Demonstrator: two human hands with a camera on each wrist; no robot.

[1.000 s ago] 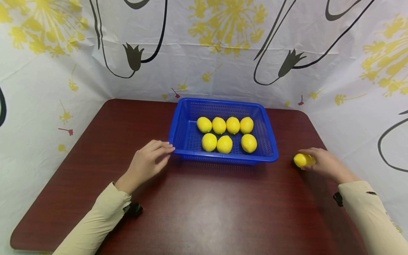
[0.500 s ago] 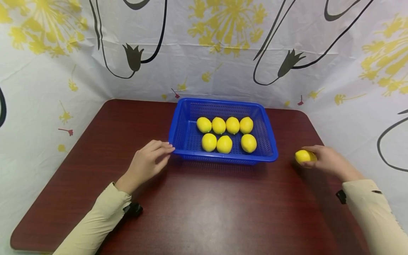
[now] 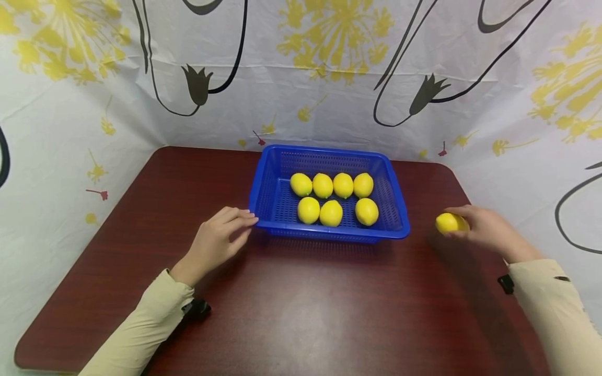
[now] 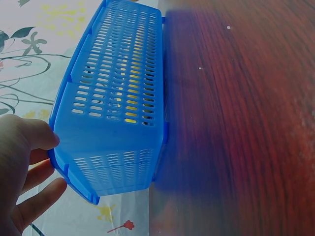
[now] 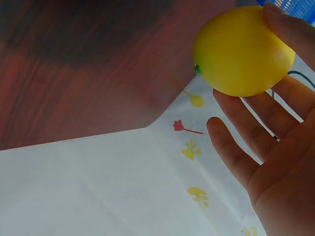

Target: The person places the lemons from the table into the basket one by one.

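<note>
A lemon (image 3: 451,223) is pinched between the thumb and fingers of my right hand (image 3: 494,232), held just above the table to the right of the basket. Its green-tipped end shows in the right wrist view, where the lemon (image 5: 241,54) sits against the fingertips and the palm is bare. My left hand (image 3: 217,235) grips the rim of the blue plastic basket (image 3: 324,230) at its front left corner. In the left wrist view, the thumb lies on one side of the basket's rim (image 4: 64,93) with the fingers beside it. Several lemons (image 3: 331,213) lie inside in two rows.
The dark red wooden table (image 3: 305,313) carries the basket near its back edge. A white patterned cloth (image 3: 301,68) hangs behind the table and along both sides. A gap separates two lemons in the front row from a third lemon (image 3: 367,211) at the right.
My right hand has lifted the lemon a little off the table, drawing it slightly away and up. The left hand and the basket have stayed in place.
</note>
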